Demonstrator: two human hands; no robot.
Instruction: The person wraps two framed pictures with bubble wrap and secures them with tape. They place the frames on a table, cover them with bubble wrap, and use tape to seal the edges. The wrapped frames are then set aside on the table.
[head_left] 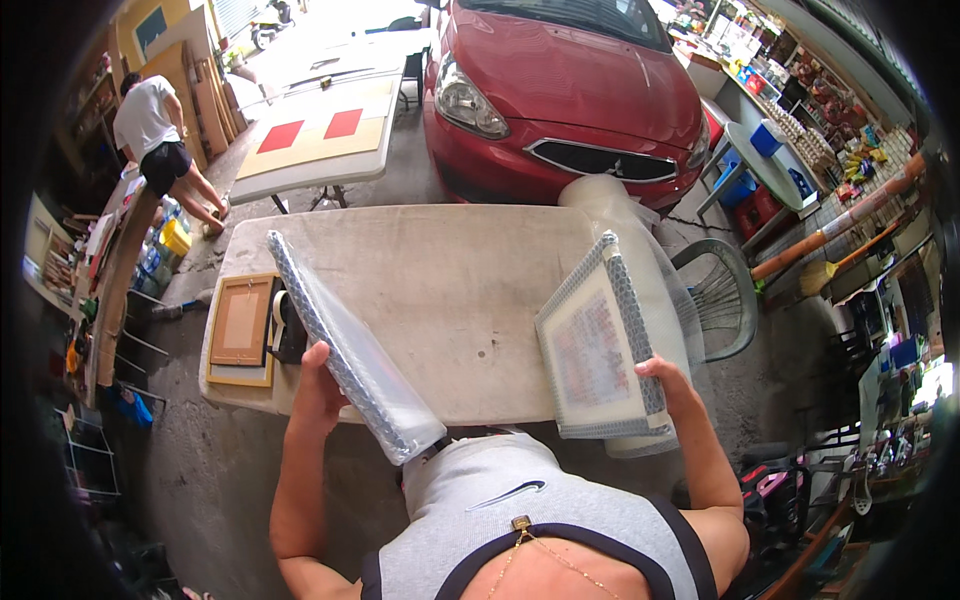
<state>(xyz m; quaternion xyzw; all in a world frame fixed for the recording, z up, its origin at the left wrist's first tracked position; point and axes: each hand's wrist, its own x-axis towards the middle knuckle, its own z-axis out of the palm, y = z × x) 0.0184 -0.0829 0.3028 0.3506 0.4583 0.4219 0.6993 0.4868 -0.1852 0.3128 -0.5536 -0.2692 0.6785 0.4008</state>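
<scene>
My left hand (318,388) grips the outer edge of a flat picture frame wrapped in bubble wrap (352,350), tilted steeply over the table's near left side. At the right, my right hand (668,380) is closed on the side of a second bubble-wrapped frame (592,352). A pale panel with a printed middle shows through its clear wrap. Behind that frame lies a large roll of clear bubble wrap (598,192) along the table's right end. Left of my left hand, wooden picture frames (240,322) lie stacked beside a black tape dispenser (290,330).
Both frames are over a worn pale folding table (440,270). Beyond it stand a red car (570,95) and another table (375,165) with two red sheets. A green plastic chair (715,295) is at the right. Another person (150,125) bends over a workbench at the far left.
</scene>
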